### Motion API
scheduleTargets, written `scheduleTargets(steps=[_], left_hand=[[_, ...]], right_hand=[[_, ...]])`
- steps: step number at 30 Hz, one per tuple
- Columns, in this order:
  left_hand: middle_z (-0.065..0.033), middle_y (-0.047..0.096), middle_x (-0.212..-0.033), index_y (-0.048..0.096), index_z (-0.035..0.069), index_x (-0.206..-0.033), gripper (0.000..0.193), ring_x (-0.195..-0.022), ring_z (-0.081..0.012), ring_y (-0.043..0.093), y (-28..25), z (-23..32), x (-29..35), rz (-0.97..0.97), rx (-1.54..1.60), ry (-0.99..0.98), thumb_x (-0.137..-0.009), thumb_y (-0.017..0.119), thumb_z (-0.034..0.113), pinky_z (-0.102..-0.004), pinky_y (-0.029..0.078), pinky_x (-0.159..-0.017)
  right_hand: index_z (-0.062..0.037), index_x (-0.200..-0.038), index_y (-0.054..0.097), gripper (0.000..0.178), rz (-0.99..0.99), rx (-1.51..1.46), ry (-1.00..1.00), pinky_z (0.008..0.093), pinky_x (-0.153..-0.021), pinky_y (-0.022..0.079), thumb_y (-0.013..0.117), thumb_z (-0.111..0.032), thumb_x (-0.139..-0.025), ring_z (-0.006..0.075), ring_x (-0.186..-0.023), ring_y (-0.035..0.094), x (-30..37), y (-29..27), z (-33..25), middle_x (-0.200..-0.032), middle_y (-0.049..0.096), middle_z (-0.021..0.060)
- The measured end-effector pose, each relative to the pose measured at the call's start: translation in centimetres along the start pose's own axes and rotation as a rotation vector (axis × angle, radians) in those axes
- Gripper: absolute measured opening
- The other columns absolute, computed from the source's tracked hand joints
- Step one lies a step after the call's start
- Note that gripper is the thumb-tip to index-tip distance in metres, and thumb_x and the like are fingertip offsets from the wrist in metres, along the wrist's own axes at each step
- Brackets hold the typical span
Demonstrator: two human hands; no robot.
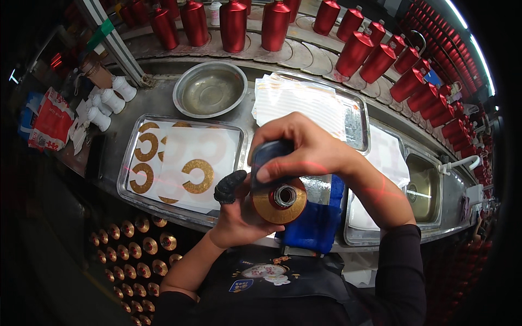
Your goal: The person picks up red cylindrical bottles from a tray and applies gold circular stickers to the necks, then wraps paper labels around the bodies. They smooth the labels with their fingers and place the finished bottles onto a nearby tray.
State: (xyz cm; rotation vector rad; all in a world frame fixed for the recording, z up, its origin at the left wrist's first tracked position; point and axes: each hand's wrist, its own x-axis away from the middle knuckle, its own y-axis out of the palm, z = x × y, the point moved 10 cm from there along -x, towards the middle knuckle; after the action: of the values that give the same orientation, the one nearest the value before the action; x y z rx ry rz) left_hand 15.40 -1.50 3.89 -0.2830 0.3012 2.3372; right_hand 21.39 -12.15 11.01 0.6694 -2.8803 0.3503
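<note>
My left hand (pixel 239 220) is closed round a bottle (pixel 287 211) with a gold shoulder and a bare threaded neck, tipped so its mouth faces me. A black cover sits on one fingertip of that hand. Above the bottle, my right hand (pixel 302 144) grips a dark, flat piece with rounded corners (pixel 266 163) and holds it against the far side of the shoulder. The kind of this piece cannot be made out. To the left, a metal tray (pixel 126 182) holds white sheets bearing gold C-shaped decals (pixel 198 176). A blue cloth (pixel 315 228) lies beneath the bottle.
Behind the tray stands a round metal basin (pixel 210 89). Stacked paper sheets (pixel 299 103) lie on another tray, with a sink (pixel 423 190) at the right. Red bottles (pixel 234 27) line a conveyor (pixel 293 57) at the back. Gold-topped bottles (pixel 149 245) stand low at left.
</note>
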Motion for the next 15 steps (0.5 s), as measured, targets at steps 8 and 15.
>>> scheduleTargets(steps=[8, 15], left_hand=[[-0.0168, 0.046, -0.147, 0.036, 0.005, -0.149, 0.101, -0.133, -0.0284, 0.052, 0.3, 0.1, 0.7, 0.000, -0.062, 0.006, -0.068, 0.095, 0.012, -0.0420, 0.044, -0.112], [-0.0178, 0.044, -0.145, 0.026, -0.002, -0.152, 0.101, -0.131, -0.0291, 0.052, 1.0, -0.4, 1.2, 0.082, -0.333, 0.042, -0.074, 0.089, 0.010, -0.0412, 0.041, -0.113]], right_hand=[[0.0004, -0.093, 0.069, 0.019, 0.332, -0.051, -0.194, 0.0253, -0.073, 0.049, 0.081, -0.008, -0.082, 0.0069, -0.081, 0.060, 4.2, -2.3, 1.1, -0.084, 0.067, -0.0006], [-0.0064, -0.094, 0.075, 0.030, 0.827, 0.525, -0.547, 0.0327, -0.071, 0.047, 0.075, 0.003, -0.066, 0.0221, -0.075, 0.061, 15.0, 1.1, -1.7, -0.085, 0.069, 0.0050]])
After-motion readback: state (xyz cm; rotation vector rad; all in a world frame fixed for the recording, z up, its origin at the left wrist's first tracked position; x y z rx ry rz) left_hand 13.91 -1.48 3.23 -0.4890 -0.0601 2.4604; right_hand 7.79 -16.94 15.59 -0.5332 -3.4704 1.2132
